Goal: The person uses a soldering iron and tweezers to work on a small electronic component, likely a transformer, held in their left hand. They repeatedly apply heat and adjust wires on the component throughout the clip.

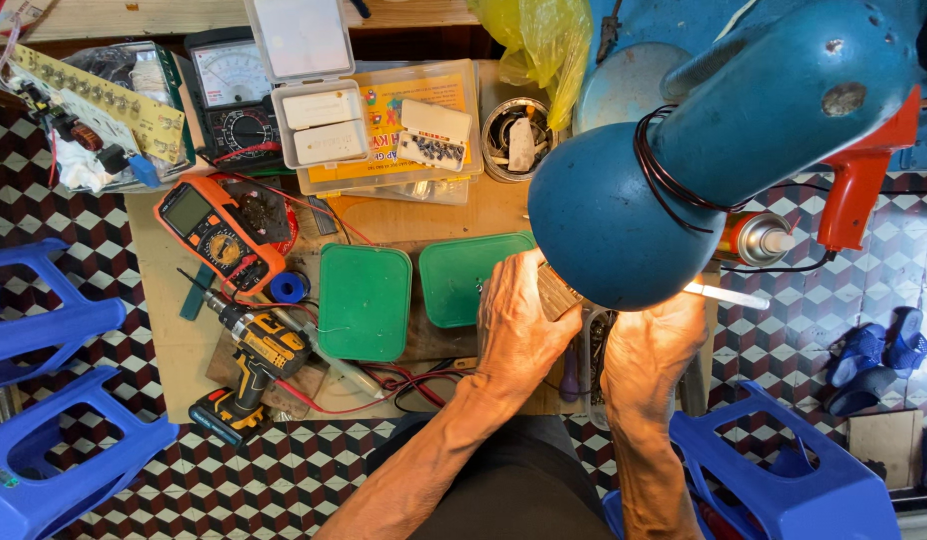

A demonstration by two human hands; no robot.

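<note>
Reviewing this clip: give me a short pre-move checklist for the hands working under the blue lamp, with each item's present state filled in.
1. Left hand has a grip on the small brownish part: ok, fingers wrap it.
2. Right hand is steady on the work: cannot tell, the blue lamp head hides its fingertips.
3. Slim white tool is held by the right hand: cannot tell, only its far end shows.
4. Green lids lie clear of the hands: not ok, the nearer one sits against the left hand.
5. Loose red and black wires are clear of the forearms: not ok, they run beside the left wrist.
6. Cordless drill is out of the way: ok.
</note>
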